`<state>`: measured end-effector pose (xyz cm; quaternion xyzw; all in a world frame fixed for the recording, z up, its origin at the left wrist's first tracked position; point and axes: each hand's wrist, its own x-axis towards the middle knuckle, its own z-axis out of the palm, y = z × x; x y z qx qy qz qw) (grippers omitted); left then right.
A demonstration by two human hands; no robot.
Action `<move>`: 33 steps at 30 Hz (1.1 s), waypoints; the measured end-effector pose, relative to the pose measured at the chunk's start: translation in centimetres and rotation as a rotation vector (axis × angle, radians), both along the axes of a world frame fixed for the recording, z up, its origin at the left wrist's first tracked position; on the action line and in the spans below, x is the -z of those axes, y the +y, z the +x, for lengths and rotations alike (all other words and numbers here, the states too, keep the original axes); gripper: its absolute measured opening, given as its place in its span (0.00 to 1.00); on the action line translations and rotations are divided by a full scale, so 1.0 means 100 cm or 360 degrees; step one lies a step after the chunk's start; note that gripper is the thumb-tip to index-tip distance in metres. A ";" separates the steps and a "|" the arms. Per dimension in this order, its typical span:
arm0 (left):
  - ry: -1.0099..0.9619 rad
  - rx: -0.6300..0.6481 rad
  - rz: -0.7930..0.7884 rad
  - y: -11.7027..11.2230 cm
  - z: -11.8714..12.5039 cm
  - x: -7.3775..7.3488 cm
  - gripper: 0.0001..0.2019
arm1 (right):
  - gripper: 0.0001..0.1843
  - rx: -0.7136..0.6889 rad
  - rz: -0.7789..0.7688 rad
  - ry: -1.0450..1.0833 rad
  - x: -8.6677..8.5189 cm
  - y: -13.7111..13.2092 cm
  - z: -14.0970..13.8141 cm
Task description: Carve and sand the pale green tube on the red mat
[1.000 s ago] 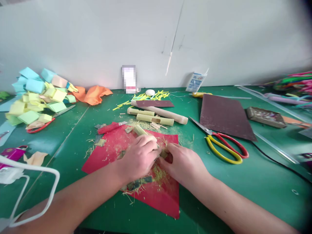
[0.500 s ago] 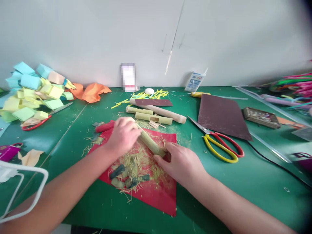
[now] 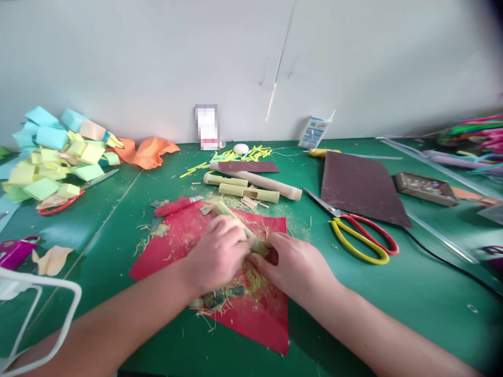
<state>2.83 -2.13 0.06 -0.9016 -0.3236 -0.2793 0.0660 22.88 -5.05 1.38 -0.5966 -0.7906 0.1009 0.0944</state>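
Bamboo tube [image 3: 259, 246] is held slantwise over a red sheet [image 3: 267, 330] on the worktop [image 3: 165, 335], its near right end pinched between thumb and fingers of the right hand [image 3: 301, 264]. The left hand [image 3: 220, 251] is bent over its middle; how far it is closed cannot be told. Farther off, two slotted tubes [image 3: 231, 189] are laid.

the right hand [image 3: 301, 262] holds a pale tube [image 3: 258, 245] over red sheet [image 3: 271, 319].
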 end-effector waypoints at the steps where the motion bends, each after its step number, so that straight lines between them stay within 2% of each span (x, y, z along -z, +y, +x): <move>1: 0.0018 0.0029 -0.0011 -0.001 0.001 0.000 0.08 | 0.13 0.0006 -0.0002 -0.0006 0.000 0.000 0.000; 6: -0.0009 -0.0284 0.0127 0.012 -0.005 -0.002 0.07 | 0.14 0.0015 -0.0028 -0.0032 0.000 -0.001 -0.001; 7: -0.0012 -0.0297 0.0120 0.015 -0.005 -0.002 0.07 | 0.14 0.0010 -0.0028 -0.0042 -0.001 -0.001 -0.001; 12: -0.0010 -0.0166 0.0028 0.015 -0.006 0.001 0.08 | 0.11 -0.0029 -0.0016 -0.0035 -0.003 -0.003 -0.003; 20: -0.0129 -0.0143 0.0030 0.028 -0.015 -0.001 0.08 | 0.13 -0.0090 0.0033 -0.0028 0.003 -0.005 0.000; 27: -0.0068 0.0181 -0.0128 -0.003 0.005 -0.002 0.09 | 0.09 -0.0060 0.0082 -0.0057 0.003 -0.005 -0.003; 29: -0.0015 0.0251 -0.0128 -0.004 0.004 -0.002 0.10 | 0.09 -0.0065 0.0051 -0.0048 0.002 -0.005 -0.004; 33: 0.0006 0.0065 -0.0023 0.007 -0.002 -0.003 0.09 | 0.12 -0.0045 0.0011 -0.0058 0.001 -0.005 -0.004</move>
